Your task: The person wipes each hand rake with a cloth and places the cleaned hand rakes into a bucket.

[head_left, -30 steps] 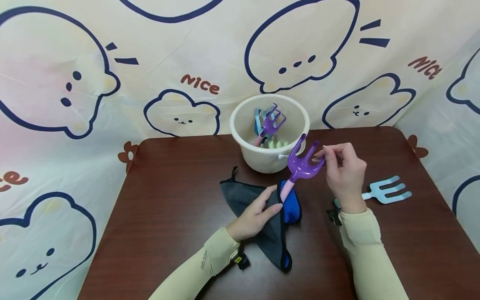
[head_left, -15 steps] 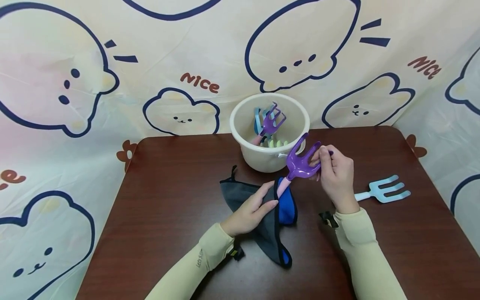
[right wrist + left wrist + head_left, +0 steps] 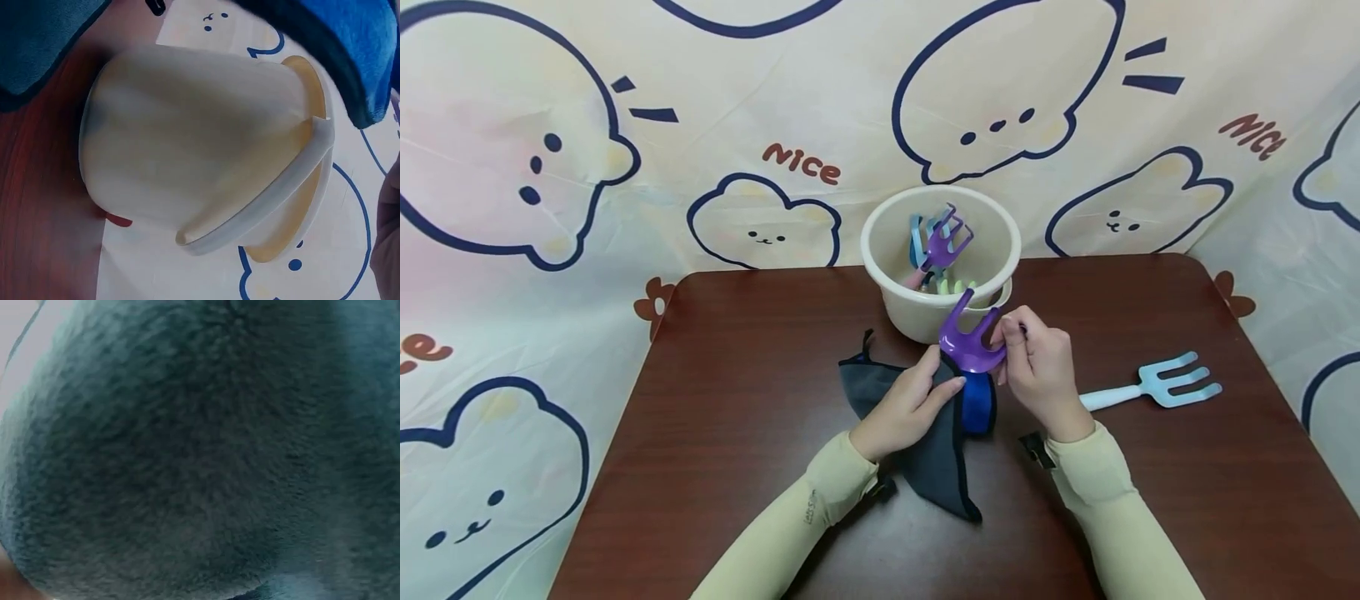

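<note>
My left hand [image 3: 901, 412] grips a dark grey cloth piece [image 3: 936, 467] with black edging and a blue lining [image 3: 977, 404], its thumb on the near side. Fuzzy grey cloth [image 3: 187, 450] fills the left wrist view. My right hand [image 3: 1039, 371] pinches an outer tine of a purple toy hand fork [image 3: 970, 350], whose tines point up and away. The fork's handle is hidden behind the cloth's edge and the left fingers. In the right wrist view, the blue lining [image 3: 359, 44] hangs at upper right, and part of the right hand [image 3: 387, 231] shows at the edge.
Just beyond the hands stands a cream bucket [image 3: 913, 312] with a handle, holding purple, blue and green toy tools [image 3: 940, 246]. A light blue toy fork [image 3: 1172, 382] lies right of the right hand on the brown table [image 3: 737, 375]. A printed cloth hangs behind.
The right hand and purple fork have moved left and toward the person. Its pink handle, visible earlier, has slid out of sight at the cloth. The left hand keeps its grip.
</note>
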